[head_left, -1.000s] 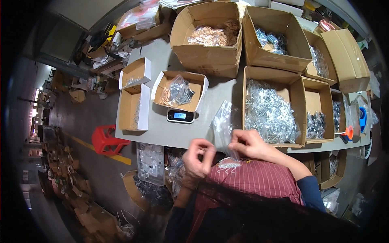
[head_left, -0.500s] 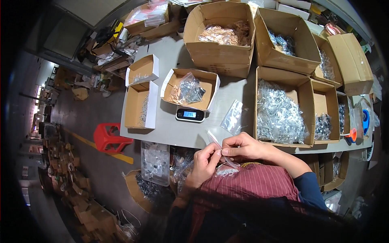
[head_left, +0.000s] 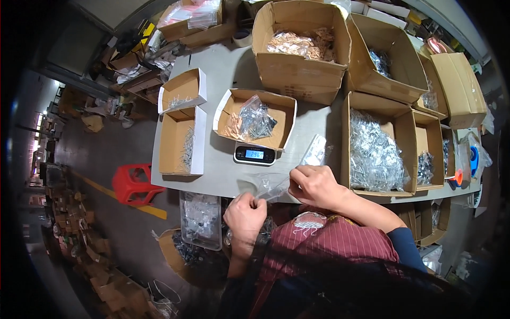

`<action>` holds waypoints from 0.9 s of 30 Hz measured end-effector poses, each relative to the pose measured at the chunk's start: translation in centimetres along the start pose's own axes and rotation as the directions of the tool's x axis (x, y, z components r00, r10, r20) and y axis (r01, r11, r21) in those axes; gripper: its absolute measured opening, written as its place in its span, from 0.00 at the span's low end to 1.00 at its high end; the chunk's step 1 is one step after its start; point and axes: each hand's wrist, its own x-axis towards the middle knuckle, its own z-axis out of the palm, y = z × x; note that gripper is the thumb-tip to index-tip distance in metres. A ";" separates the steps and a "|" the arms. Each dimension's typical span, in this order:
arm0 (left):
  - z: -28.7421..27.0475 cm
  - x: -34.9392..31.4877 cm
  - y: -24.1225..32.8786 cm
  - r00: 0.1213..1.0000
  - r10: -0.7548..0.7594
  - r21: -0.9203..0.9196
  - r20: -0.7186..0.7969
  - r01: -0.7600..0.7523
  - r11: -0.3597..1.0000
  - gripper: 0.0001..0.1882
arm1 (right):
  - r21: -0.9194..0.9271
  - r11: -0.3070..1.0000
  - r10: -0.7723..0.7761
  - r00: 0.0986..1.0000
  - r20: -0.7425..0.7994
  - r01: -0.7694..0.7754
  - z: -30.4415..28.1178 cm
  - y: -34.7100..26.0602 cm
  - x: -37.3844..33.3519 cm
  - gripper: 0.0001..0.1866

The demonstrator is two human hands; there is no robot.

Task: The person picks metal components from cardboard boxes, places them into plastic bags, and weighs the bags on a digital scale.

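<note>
A clear plastic bag (head_left: 270,187) is stretched between my two hands at the table's front edge. My left hand (head_left: 245,217) is closed on its left side, and my right hand (head_left: 314,186) pinches its right side. Just beyond them is a small digital scale (head_left: 255,154) with a lit display. On or against the scale is an open cardboard tray (head_left: 284,109), with a clear bag of metal and dark parts (head_left: 255,119) and tan pieces (head_left: 232,126) in it. Past my right hand lie flat clear bags (head_left: 315,151).
Two small white-sided boxes (head_left: 199,141) with metal pins stand left of the scale. Large cartons (head_left: 300,82) of bagged parts line the back, and a carton of bagged screws (head_left: 374,151) stands right. A red stool (head_left: 133,183) is on the floor at left.
My hands have moved apart, the left one leftward and the right slightly farther out. The bag, earlier bunched between my fingertips, is now spread between them.
</note>
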 end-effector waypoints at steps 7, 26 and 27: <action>-2.7 1.5 1.8 0.987 0.066 0.004 0.144 -0.067 0.998 0.29 | -0.071 0.993 -0.084 0.986 0.145 0.095 2.2 -0.9 3.1 0.17; 0.2 8.9 -5.5 0.931 -0.148 -0.170 0.335 0.214 0.962 0.10 | -0.276 0.942 0.277 0.908 0.315 -0.192 9.5 14.1 14.9 0.21; -0.2 8.8 -5.8 0.938 -0.151 -0.154 0.313 0.207 0.966 0.10 | -0.234 0.959 0.229 0.922 0.311 -0.159 9.0 12.8 15.4 0.20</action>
